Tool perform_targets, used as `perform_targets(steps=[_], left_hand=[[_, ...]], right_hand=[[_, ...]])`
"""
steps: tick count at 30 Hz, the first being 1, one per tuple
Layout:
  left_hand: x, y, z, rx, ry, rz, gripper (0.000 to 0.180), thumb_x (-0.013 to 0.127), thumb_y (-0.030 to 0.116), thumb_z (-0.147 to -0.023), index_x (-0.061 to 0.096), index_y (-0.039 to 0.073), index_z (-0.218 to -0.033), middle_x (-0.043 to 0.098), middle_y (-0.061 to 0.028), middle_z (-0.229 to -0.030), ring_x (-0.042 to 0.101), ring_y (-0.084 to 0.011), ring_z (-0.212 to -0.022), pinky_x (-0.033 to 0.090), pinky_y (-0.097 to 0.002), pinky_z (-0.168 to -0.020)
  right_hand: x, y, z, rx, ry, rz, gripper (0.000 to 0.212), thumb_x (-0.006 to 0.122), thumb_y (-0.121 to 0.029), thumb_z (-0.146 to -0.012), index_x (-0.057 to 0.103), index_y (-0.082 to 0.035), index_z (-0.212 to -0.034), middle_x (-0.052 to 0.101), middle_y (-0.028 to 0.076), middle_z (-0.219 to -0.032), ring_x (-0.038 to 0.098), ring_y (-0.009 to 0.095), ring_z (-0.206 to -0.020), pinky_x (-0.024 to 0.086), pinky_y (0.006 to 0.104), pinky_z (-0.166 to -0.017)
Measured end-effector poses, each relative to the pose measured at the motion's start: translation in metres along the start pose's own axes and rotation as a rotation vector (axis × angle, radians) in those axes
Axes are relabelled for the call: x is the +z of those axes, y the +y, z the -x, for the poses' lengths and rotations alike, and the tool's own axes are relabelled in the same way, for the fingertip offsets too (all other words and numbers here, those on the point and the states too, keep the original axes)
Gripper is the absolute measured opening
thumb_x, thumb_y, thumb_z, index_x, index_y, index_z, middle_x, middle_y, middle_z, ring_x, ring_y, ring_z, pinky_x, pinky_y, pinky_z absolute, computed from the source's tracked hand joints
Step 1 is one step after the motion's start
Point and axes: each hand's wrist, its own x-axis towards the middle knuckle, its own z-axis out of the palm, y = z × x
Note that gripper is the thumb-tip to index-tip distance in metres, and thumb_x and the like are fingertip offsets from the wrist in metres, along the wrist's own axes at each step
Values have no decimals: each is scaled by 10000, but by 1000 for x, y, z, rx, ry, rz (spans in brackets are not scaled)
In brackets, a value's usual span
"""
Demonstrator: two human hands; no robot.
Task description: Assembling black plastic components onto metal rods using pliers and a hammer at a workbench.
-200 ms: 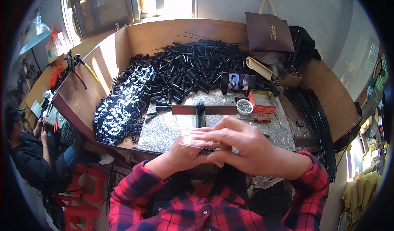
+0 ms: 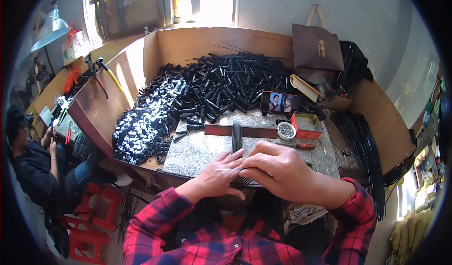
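A bundle of thin black rods (image 2: 237, 138) runs toward me across a dark red bar (image 2: 263, 132) on the speckled board. My left hand (image 2: 214, 174) lies over the near part of the bundle, its fingers stretched and the thumb apart. Just to its right, my right hand (image 2: 278, 168) is closed in a pinch on a thin pale needle-like stick (image 2: 227, 169). The stick points left across the back of my left hand. Under both hands the near ends of the rods are partly hidden.
Behind lies a big heap of black tubular parts (image 2: 221, 86). A phone (image 2: 280, 102), a white cup of small pieces (image 2: 286, 131), a red box (image 2: 307, 126) and a red-handled tool (image 2: 301, 146) stand at right. A seated person (image 2: 37, 161) works at far left.
My right hand has drawn off the top of my left hand, and its fingers have closed together. My left hand's fingers have spread. The whole view has shifted slightly.
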Motion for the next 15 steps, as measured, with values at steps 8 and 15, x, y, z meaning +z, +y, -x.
perform_targets(steps=[8,15], left_hand=[[15,-11,5,-90,-203,-121,866,725,555,-644,485,-14,-1251,310,-173,-1463,237,-336,-1384,232,-507,-1097],[-47,8,-51,-141,-2,154,528,718,425,-754,590,10,-1054,630,-185,-922,598,-342,-864,469,-412,-783]], right_hand=[[-48,-6,-31,23,89,187,81,689,-80,-800,646,-12,-797,602,87,-736,575,202,-649,448,301,-571],[-142,-42,-79,167,255,95,182,605,-193,-889,637,-17,-923,630,45,-811,581,97,-638,467,230,-538]])
